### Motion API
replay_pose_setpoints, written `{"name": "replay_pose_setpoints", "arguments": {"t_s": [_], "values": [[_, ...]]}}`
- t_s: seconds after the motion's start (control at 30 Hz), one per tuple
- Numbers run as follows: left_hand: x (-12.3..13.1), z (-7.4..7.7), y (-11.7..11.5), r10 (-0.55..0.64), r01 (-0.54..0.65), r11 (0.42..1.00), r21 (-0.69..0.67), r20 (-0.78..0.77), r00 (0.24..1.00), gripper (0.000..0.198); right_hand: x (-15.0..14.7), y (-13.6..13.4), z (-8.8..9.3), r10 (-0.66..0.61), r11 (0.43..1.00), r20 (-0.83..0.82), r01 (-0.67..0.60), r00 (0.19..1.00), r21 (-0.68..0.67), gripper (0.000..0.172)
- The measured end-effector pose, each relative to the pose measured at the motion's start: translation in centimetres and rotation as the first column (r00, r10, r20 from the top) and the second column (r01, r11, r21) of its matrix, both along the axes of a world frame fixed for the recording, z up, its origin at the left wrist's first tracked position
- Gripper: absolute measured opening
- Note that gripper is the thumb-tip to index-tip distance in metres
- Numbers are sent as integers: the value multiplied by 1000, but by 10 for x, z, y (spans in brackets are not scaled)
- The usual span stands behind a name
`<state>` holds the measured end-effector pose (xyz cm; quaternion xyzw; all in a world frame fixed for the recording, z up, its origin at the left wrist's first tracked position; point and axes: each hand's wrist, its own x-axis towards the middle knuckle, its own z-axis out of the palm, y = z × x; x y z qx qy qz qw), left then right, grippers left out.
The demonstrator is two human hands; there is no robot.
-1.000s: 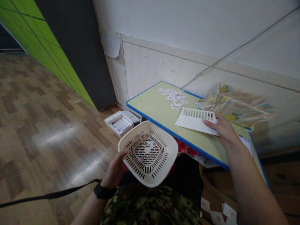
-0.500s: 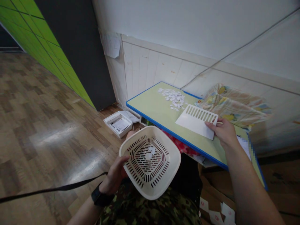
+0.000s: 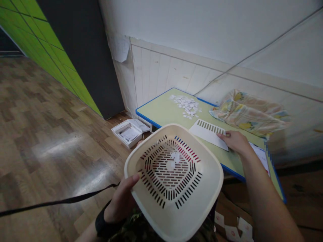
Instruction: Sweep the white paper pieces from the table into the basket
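Note:
My left hand [image 3: 123,195] grips the left rim of a cream plastic colander basket [image 3: 194,215], its thumb over the edge. The slotted basket is tilted toward me, and a few small white paper pieces [image 3: 174,159] lie on its bottom. My right hand [image 3: 234,141] holds the right end of a white sheet with a row of slots, which looks like a paper tray or box [image 3: 208,136], low over the green table [image 3: 158,109]. Part of its front is hidden behind the basket rim. Beyond it, a pile of small white paper bits [image 3: 186,105] is spread on the tabletop.
A patterned cloth [image 3: 249,112] lies bunched at the table's back, against the wall. A sheet of paper [image 3: 259,156] rests near the right end. An open white box [image 3: 127,132] stands on the floor, left of the table. Printed cards [image 3: 232,232] lie at lower right.
The basket has risen nearer to me and moved right, now covering part of the table's front edge. My right hand and the white slotted piece have shifted slightly left and tipped flatter.

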<state>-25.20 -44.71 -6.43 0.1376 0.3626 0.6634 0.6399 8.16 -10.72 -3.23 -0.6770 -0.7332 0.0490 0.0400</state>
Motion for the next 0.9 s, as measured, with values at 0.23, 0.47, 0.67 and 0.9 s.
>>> {"name": "replay_pose_setpoints", "arguments": {"t_s": [0.23, 0.47, 0.67, 0.9], "values": [[36, 20, 34, 191, -163, 969, 185, -142, 971, 77, -24, -66, 56, 110, 932, -12, -99, 994, 350, 44], [53, 26, 38, 296, -253, 949, 187, -260, 919, 84, -117, -164, 91, 779, 573, 75, -755, 623, 319, 25], [61, 17, 41, 277, -248, 958, 143, -246, 929, 83, -145, -159, 75, 773, 551, 333, -832, 540, 67, 21], [67, 20, 46, 313, -239, 935, 261, -295, 903, 76, -148, -159, 73, 765, 544, 407, -839, 498, 4, 21]]}}
